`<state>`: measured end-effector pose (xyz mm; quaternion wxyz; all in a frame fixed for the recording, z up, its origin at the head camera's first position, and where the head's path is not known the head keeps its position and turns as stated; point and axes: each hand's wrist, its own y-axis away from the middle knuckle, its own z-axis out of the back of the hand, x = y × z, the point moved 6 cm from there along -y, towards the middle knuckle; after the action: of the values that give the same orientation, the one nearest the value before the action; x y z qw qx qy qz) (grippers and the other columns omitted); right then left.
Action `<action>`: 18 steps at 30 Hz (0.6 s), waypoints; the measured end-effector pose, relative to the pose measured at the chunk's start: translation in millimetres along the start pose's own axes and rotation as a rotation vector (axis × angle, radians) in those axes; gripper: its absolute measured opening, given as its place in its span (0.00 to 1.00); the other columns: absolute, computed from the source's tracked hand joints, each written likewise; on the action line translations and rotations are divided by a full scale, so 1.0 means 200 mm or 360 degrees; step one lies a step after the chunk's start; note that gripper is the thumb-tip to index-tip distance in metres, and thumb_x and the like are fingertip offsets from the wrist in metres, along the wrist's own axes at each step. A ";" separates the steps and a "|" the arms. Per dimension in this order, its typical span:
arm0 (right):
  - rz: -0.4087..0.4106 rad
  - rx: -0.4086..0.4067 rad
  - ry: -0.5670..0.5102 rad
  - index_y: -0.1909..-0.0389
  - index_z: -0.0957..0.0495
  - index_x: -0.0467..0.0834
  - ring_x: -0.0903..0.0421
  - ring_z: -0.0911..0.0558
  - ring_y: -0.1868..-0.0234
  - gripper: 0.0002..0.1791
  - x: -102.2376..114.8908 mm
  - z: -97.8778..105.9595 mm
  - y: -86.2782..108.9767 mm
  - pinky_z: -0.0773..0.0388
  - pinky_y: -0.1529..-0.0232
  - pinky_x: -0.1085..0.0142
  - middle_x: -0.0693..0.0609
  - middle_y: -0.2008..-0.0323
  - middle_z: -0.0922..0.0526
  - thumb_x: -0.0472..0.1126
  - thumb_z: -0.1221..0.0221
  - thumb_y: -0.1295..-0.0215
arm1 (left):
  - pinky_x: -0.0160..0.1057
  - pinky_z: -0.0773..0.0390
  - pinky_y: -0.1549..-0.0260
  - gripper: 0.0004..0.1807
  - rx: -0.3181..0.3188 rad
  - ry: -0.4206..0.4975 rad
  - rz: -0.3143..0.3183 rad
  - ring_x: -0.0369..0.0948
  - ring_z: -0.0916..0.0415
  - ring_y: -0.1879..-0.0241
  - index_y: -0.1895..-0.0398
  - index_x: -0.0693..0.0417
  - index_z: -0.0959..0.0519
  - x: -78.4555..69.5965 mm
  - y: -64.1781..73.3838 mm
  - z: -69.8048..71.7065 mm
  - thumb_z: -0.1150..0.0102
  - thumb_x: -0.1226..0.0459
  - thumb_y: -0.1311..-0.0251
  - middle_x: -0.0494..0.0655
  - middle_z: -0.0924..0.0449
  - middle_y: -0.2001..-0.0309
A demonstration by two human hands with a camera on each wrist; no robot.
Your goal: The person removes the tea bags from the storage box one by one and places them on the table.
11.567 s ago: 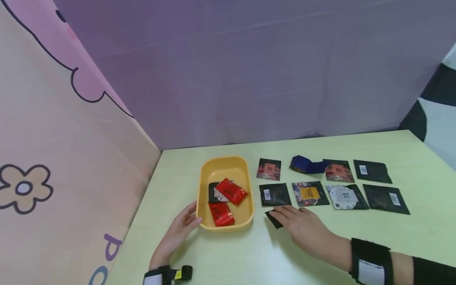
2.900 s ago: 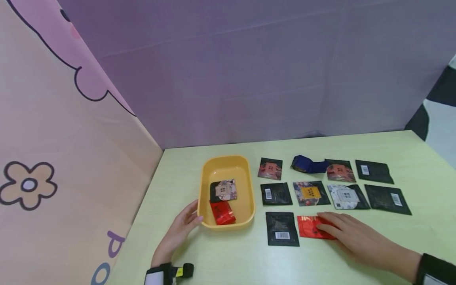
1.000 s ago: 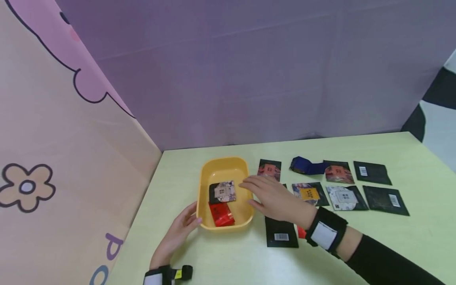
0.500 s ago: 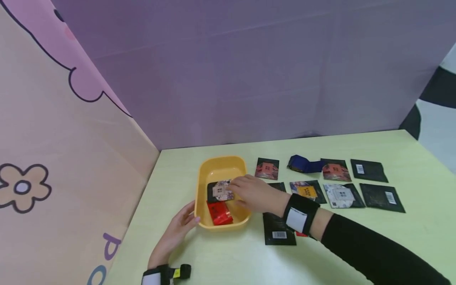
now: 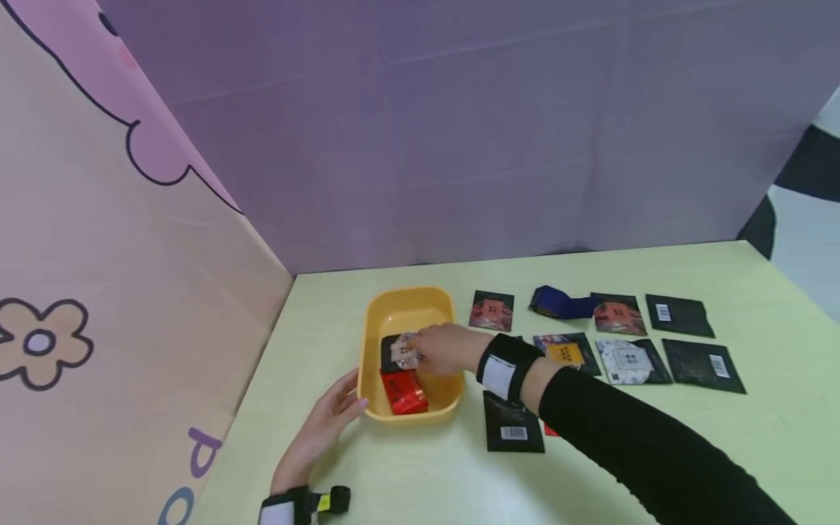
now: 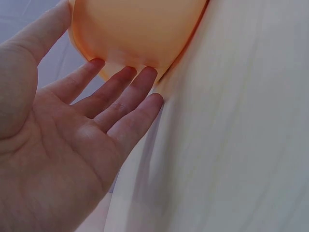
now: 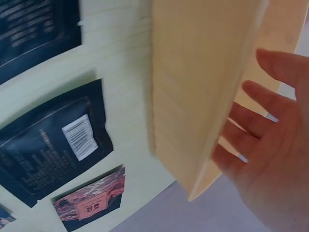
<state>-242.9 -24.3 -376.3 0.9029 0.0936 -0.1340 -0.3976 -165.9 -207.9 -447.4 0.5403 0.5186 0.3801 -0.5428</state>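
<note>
A yellow plastic tray [image 5: 412,297] stands left of the sachets and holds a black sachet with a floral print [image 5: 397,353] and a red foil sachet [image 5: 404,394]. My left hand [image 5: 329,418] touches the tray's near left corner; in the left wrist view its fairly straight fingers rest against the outer wall. Reaching over the right rim, my right hand [image 5: 448,347] has its fingertips at the floral sachet's right part, which they cover. In the right wrist view the thumb and fingers are spread apart, and the tray wall hides part of them.
Right of the tray, sachets lie in rows: several black ones [image 5: 704,363] with barcodes, printed ones [image 5: 492,310], and a folded dark blue packet [image 5: 563,302]. A black sachet [image 5: 513,424] and a mostly covered red one [image 5: 550,430] lie nearest me. Curtains stand behind the table.
A red sachet has moved from the tray to the near row, beside a black sachet laid there. My right hand has since returned left into the tray. The left hand stays put.
</note>
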 end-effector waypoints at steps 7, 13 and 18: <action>-0.0139 0.0134 -0.0132 0.35 0.26 0.48 0.55 0.22 0.49 0.24 0.03 0.02 -0.05 0.27 0.38 0.57 0.51 0.43 0.20 0.50 0.43 0.28 | 0.54 0.30 0.38 0.31 -0.0017 -0.0036 0.0016 0.56 0.32 0.35 0.27 0.57 0.37 -0.01 0.01 0.00 0.43 0.66 0.31 0.59 0.37 0.29; -0.0182 0.0117 -0.0060 0.47 0.19 0.47 0.56 0.23 0.60 0.16 0.06 0.03 -0.11 0.24 0.48 0.62 0.53 0.57 0.17 0.48 0.40 0.31 | 0.55 0.30 0.38 0.30 -0.0021 -0.0063 0.0033 0.56 0.33 0.34 0.27 0.56 0.37 -0.01 0.01 0.00 0.43 0.65 0.30 0.58 0.37 0.29; -0.0282 0.0134 0.0065 0.55 0.18 0.48 0.57 0.23 0.61 0.12 0.07 0.03 -0.16 0.23 0.53 0.65 0.54 0.59 0.17 0.50 0.38 0.34 | 0.55 0.30 0.38 0.30 -0.0021 -0.0069 0.0040 0.57 0.34 0.34 0.27 0.55 0.37 -0.01 0.01 0.00 0.42 0.64 0.31 0.58 0.37 0.29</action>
<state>-258.2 -56.9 -378.2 0.8619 0.1510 -0.1233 -0.4681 -163.5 -208.8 -445.0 0.5587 0.5078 0.3653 -0.5446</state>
